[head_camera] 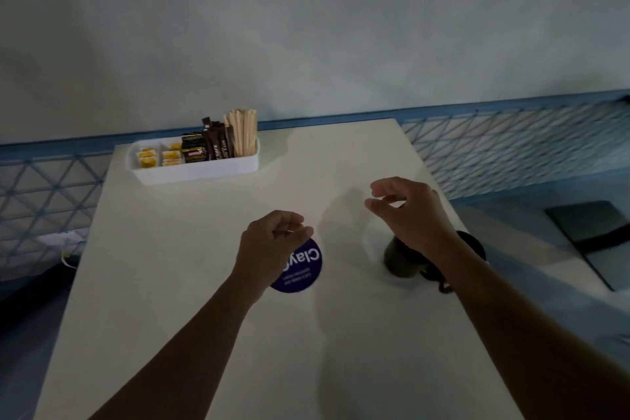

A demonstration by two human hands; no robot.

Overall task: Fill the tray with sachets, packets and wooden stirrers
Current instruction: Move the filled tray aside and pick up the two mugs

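A white oblong tray (204, 174) stands at the far left of the white table (191, 283). It holds yellow sachets (148, 158) at its left end, dark brown packets (208, 147) in the middle and a bunch of upright wooden stirrers (242, 133) at its right end. My left hand (269, 245) hovers over the table's middle with fingers loosely curled and nothing in it. My right hand (405, 211) hangs further right, fingers loosely bent, holding nothing. Both hands are well short of the tray.
A round dark blue sticker (301, 269) lies on the table under my left hand. A dark cup (400, 259) stands under my right wrist near the table's right edge. A blue mesh railing (511, 150) runs behind the table, against a pale wall.
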